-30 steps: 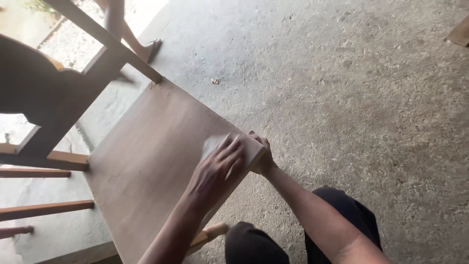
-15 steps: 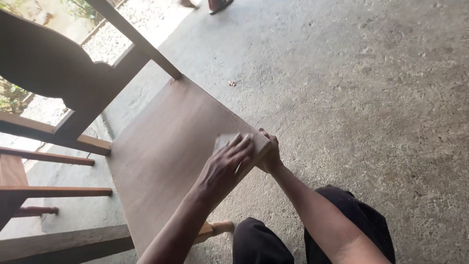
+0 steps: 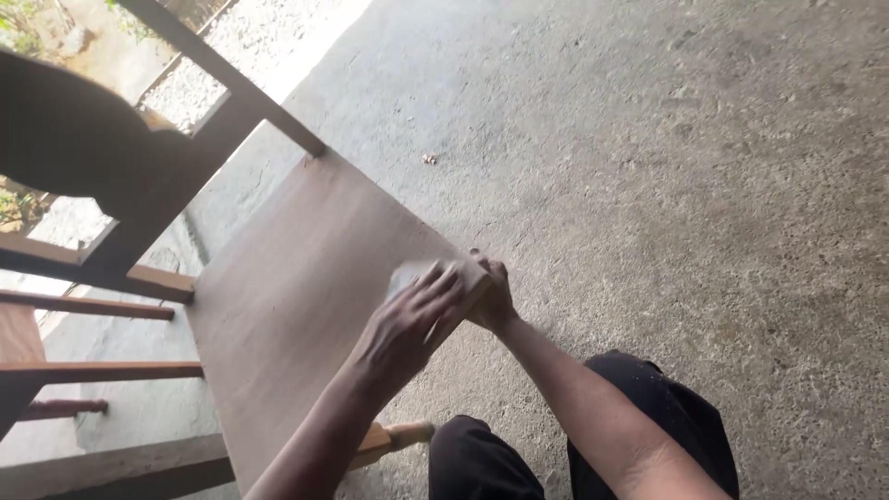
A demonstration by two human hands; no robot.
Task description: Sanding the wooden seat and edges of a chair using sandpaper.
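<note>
Head view: board [image 3: 296,306] lengthwise away, upper-right

My left hand [image 3: 407,324] presses a small pale sheet of sandpaper [image 3: 407,274] flat on the brown wooden board [image 3: 296,306]. The paper is near the board's right corner. My right hand [image 3: 491,296] grips that corner's edge. The board is smooth and flat, tilted a bit, part of a wooden frame that stands on the grey floor
</note>
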